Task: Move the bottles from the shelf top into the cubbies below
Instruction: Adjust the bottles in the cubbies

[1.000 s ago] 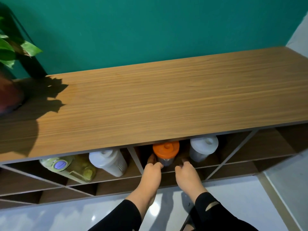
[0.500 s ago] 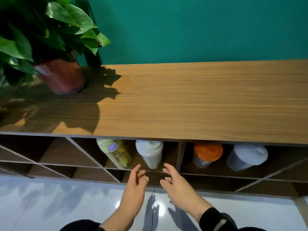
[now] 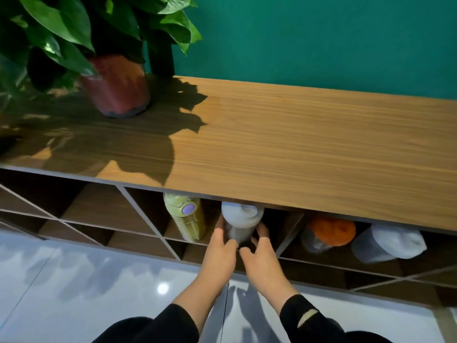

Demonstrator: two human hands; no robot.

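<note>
A green wall (image 3: 321, 40) backs a wooden shelf top (image 3: 296, 149); a pale glossy floor (image 3: 86, 293) lies below.

Fingers: the left fingers (image 3: 218, 232) wrap the left side of the white-lid bottle (image 3: 241, 222); the right fingers (image 3: 262, 231) press its right side. Both hands grasp this one bottle between them. The left hand (image 3: 220, 253) and right hand (image 3: 262, 259) sit at the cubby mouth, thumbs close together beneath the bottle. Black sleeves (image 3: 314, 320) cover both forearms.

Bottle positions:
- White-lid bottle: inside a top-row cubby, lid toward the camera, tucked under the shelf edge.
- Green bottle (image 3: 188, 220): same cubby, just beside the held bottle on its left, purple button on the lid. Contact between the two cannot be determined.
- Orange-lid bottle (image 3: 329, 233): next cubby to the right, past a divider (image 3: 289, 233).
- Grey bottle (image 3: 388, 243): same right cubby, beside the orange-lid bottle, tilted.

A potted plant (image 3: 116, 87) stands at the left of the shelf top, casting a leaf shadow across the wood. The cubbies (image 3: 99, 209) left of the green bottle show only bare wood.
</note>
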